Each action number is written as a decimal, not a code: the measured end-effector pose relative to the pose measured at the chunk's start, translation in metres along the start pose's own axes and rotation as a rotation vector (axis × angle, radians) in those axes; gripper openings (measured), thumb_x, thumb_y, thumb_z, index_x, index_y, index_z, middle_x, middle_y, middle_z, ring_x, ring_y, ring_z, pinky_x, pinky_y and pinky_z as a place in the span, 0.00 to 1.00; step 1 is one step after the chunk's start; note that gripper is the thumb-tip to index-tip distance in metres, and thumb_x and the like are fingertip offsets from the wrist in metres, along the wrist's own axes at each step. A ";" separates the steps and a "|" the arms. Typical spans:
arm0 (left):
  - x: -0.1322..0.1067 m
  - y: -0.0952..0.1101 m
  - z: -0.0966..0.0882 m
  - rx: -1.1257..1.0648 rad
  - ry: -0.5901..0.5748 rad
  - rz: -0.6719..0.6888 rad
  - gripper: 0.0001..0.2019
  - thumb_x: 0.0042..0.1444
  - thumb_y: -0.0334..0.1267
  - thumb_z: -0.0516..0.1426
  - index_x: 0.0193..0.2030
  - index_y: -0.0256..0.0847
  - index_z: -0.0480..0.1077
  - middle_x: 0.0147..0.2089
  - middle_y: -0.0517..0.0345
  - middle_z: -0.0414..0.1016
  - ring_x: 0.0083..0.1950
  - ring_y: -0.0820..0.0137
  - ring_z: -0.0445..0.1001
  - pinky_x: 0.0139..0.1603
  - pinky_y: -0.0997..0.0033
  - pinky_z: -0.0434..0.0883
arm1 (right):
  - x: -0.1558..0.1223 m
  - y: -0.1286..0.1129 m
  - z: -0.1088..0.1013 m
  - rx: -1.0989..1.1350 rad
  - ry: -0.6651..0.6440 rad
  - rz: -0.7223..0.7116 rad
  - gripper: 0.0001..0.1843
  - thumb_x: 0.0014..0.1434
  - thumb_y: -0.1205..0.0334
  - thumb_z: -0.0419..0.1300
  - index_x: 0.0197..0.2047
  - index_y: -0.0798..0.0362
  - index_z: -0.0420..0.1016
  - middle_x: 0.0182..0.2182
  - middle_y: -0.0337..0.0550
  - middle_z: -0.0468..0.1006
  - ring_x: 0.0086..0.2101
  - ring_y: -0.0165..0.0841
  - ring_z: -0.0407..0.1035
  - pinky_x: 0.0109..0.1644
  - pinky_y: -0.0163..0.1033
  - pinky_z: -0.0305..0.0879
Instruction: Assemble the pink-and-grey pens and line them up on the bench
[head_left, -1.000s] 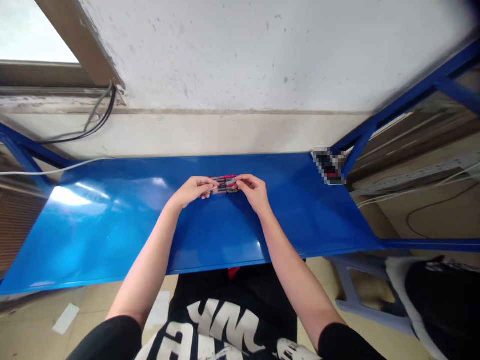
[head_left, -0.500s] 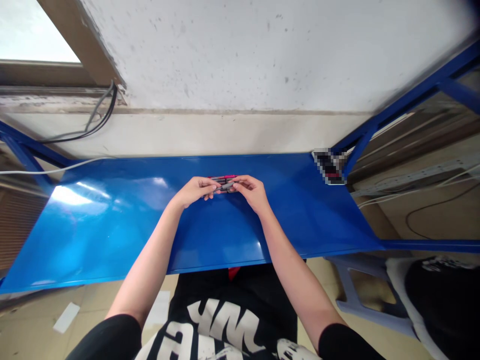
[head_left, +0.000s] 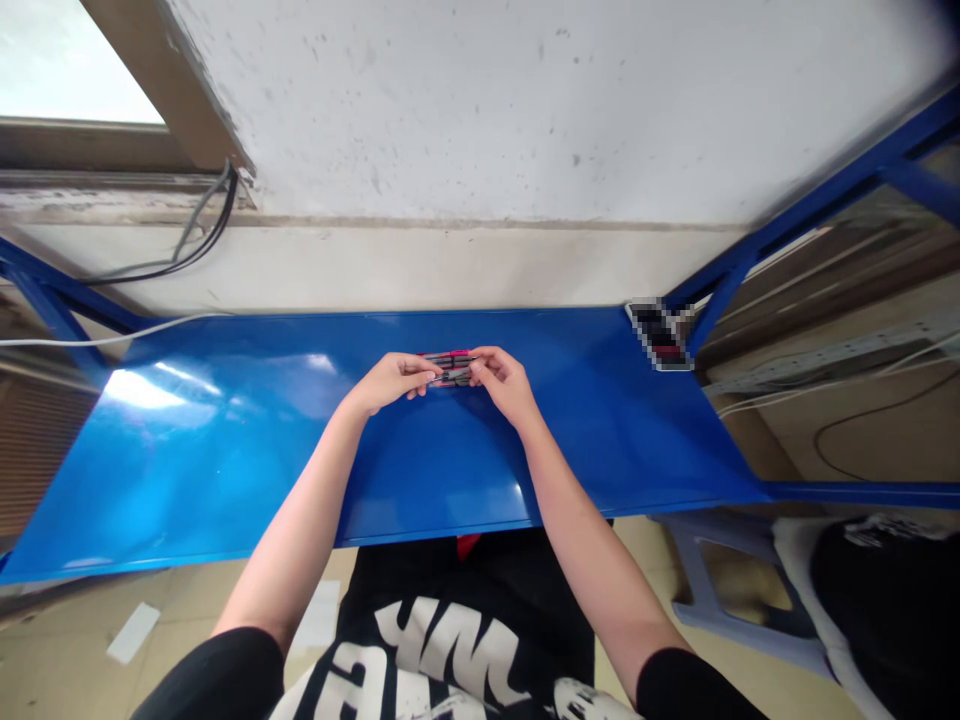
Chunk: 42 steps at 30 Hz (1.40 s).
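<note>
Several slim pens [head_left: 451,357], grey, dark and pink, lie side by side between my hands above the blue table. My left hand [head_left: 396,381] is pinched, thumb against fingers, around the left end of a grey pen [head_left: 455,376] in front of the others. From the other side, my right hand [head_left: 502,379] closes its thumb and fingers on that pen's right end. Fingers cover both ends of the bundle, and the pens are too small to make out in detail.
The blue table [head_left: 247,470] runs along a white wall [head_left: 480,120]. A pixelated dark object [head_left: 660,335] is at its back right corner. A white cable [head_left: 112,338] crosses the back left. Blue frame bars [head_left: 825,185] rise at the sides, and a grey stool [head_left: 739,590] stands below right.
My right hand has shifted slightly, its thumb and fingertips drawing a little to the right along the grey pen. The left hand keeps its place.
</note>
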<state>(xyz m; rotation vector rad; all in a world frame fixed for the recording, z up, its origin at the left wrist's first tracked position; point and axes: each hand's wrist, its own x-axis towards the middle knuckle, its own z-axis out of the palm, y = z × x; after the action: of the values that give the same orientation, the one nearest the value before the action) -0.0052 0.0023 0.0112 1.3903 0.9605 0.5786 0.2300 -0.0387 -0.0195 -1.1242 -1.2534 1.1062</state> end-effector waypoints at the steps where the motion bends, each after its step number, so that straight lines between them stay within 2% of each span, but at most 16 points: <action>1: 0.001 -0.002 -0.001 -0.006 0.007 0.006 0.14 0.56 0.40 0.66 0.46 0.34 0.82 0.29 0.53 0.79 0.25 0.75 0.69 0.26 0.76 0.64 | 0.000 0.001 0.000 0.018 -0.006 -0.009 0.19 0.57 0.44 0.69 0.44 0.48 0.78 0.33 0.41 0.81 0.31 0.34 0.75 0.39 0.42 0.75; 4: 0.003 -0.005 -0.003 -0.018 0.023 0.023 0.13 0.56 0.39 0.65 0.46 0.34 0.82 0.29 0.53 0.79 0.25 0.76 0.68 0.25 0.76 0.64 | -0.001 0.003 -0.001 0.026 -0.019 -0.018 0.16 0.57 0.47 0.69 0.42 0.48 0.78 0.38 0.43 0.81 0.37 0.36 0.76 0.43 0.44 0.77; 6: 0.003 -0.005 -0.003 -0.017 0.027 0.026 0.13 0.56 0.39 0.65 0.46 0.35 0.82 0.30 0.52 0.79 0.25 0.75 0.68 0.25 0.75 0.64 | -0.001 0.003 -0.001 -0.003 -0.014 -0.017 0.14 0.58 0.48 0.69 0.41 0.48 0.79 0.38 0.43 0.82 0.36 0.36 0.76 0.43 0.44 0.76; 13: 0.001 -0.002 -0.001 0.004 0.033 0.019 0.12 0.55 0.39 0.67 0.43 0.35 0.83 0.26 0.55 0.77 0.25 0.75 0.68 0.25 0.76 0.64 | -0.001 0.000 -0.001 -0.144 0.006 -0.014 0.15 0.62 0.47 0.64 0.34 0.50 0.77 0.24 0.38 0.76 0.27 0.33 0.70 0.36 0.40 0.70; 17: 0.003 -0.004 -0.003 -0.025 0.066 0.038 0.13 0.54 0.41 0.67 0.43 0.35 0.83 0.26 0.56 0.76 0.23 0.76 0.67 0.25 0.76 0.63 | -0.001 0.000 0.001 -0.100 -0.005 -0.025 0.15 0.58 0.47 0.68 0.39 0.49 0.79 0.33 0.41 0.81 0.31 0.34 0.73 0.39 0.41 0.72; 19: 0.003 -0.004 -0.003 -0.013 0.075 0.033 0.13 0.54 0.41 0.67 0.43 0.35 0.83 0.25 0.56 0.76 0.23 0.76 0.67 0.25 0.75 0.63 | -0.002 0.001 0.001 -0.112 0.003 -0.026 0.15 0.57 0.47 0.68 0.39 0.49 0.79 0.34 0.42 0.82 0.32 0.35 0.74 0.39 0.41 0.72; 25: -0.002 0.005 0.002 0.046 0.073 0.036 0.11 0.52 0.37 0.67 0.42 0.36 0.82 0.27 0.57 0.77 0.24 0.76 0.67 0.26 0.76 0.64 | -0.003 0.001 -0.002 -0.255 -0.006 0.007 0.21 0.62 0.43 0.63 0.27 0.50 0.75 0.24 0.40 0.76 0.27 0.33 0.69 0.33 0.39 0.67; 30: -0.001 0.006 0.003 0.032 0.114 0.057 0.12 0.52 0.37 0.66 0.43 0.36 0.82 0.29 0.56 0.79 0.25 0.76 0.68 0.26 0.75 0.65 | -0.002 0.003 -0.001 -0.148 -0.003 -0.020 0.18 0.59 0.44 0.66 0.41 0.49 0.77 0.33 0.42 0.80 0.31 0.34 0.73 0.38 0.41 0.72; 34: -0.001 0.005 0.003 0.041 0.143 0.064 0.13 0.52 0.38 0.66 0.44 0.35 0.82 0.31 0.54 0.80 0.26 0.75 0.70 0.27 0.76 0.65 | -0.001 0.006 0.000 -0.153 0.005 -0.028 0.16 0.59 0.45 0.66 0.38 0.49 0.77 0.33 0.43 0.81 0.33 0.36 0.74 0.41 0.44 0.74; 39: -0.001 0.004 0.004 0.077 0.147 0.064 0.13 0.52 0.39 0.66 0.44 0.35 0.82 0.34 0.52 0.82 0.28 0.74 0.72 0.28 0.75 0.67 | -0.001 0.006 0.000 -0.118 0.011 -0.032 0.17 0.58 0.46 0.67 0.44 0.49 0.77 0.36 0.43 0.81 0.34 0.36 0.75 0.41 0.42 0.74; 42: -0.001 0.006 0.004 0.069 0.148 0.089 0.13 0.51 0.38 0.67 0.43 0.35 0.81 0.37 0.51 0.83 0.32 0.72 0.75 0.31 0.74 0.70 | -0.002 0.005 -0.002 -0.176 0.027 -0.034 0.16 0.59 0.45 0.66 0.37 0.50 0.78 0.32 0.42 0.80 0.32 0.35 0.73 0.39 0.42 0.72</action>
<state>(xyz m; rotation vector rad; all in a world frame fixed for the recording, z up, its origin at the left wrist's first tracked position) -0.0010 -0.0002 0.0169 1.4736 1.0489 0.7294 0.2315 -0.0397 -0.0243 -1.2402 -1.3641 0.9665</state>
